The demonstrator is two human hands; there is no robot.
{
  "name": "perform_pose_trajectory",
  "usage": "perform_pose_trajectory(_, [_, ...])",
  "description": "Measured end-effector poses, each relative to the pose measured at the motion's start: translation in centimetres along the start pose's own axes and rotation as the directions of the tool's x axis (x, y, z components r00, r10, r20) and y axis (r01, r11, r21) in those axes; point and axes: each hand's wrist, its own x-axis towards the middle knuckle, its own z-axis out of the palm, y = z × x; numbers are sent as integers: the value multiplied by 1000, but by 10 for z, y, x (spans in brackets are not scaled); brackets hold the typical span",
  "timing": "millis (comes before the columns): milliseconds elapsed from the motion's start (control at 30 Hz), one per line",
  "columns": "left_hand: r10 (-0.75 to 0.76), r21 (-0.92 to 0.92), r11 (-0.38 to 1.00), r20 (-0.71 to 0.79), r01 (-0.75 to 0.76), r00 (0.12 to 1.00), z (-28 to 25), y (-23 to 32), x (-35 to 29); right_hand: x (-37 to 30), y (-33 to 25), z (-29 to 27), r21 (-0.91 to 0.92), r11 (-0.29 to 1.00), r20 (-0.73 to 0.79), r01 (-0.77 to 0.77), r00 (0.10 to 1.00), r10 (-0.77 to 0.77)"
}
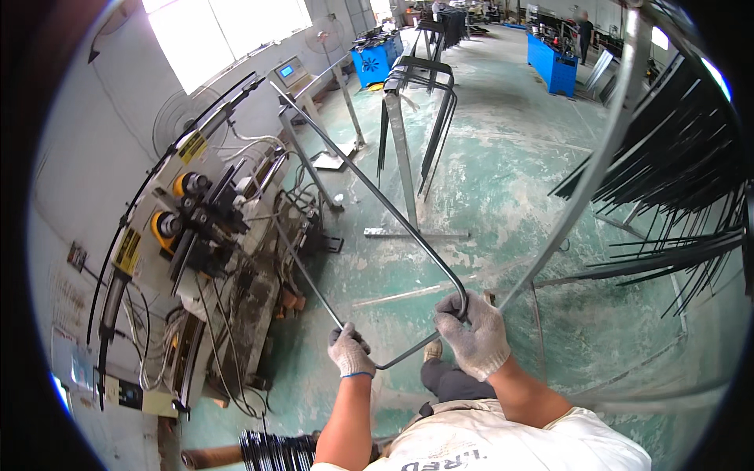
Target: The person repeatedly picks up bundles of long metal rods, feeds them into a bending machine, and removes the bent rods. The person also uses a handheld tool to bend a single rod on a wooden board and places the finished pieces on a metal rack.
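A long dark metal tube bent into a U is held in front of me, its two legs reaching away to the upper left. My left hand, in a greyish knitted glove, is closed round the left leg near its bend. My right hand, gloved alike, grips the tube at the right-hand bend, thumb and fingers wrapped round it. The crosspiece runs between both hands, above my legs. To the left stands a bending machine with black and orange parts; whether the far tube ends touch anything is unclear.
A stand ahead carries several bent black frames. Long black rods fan out at right, behind a curved-looking grey post. Black pieces hang on a brown bar at lower left. Blue cabinets and a person stand farther off.
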Motion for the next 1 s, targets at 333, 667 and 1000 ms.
perform_pose_trajectory(333, [296,-148,946,25,-289,955,129,173,163,267,122,55,-21,965,115,-261,958,262])
perform_pose_trajectory(667, [567,-107,819,5,-564,823,294,247,304,597,179,37,-272,962,-84,-25,996,2])
perform_pose_trajectory(1000, [519,-103,848,-39,-520,854,542,250,443,930,268,35,-595,722,54,353,914,-402])
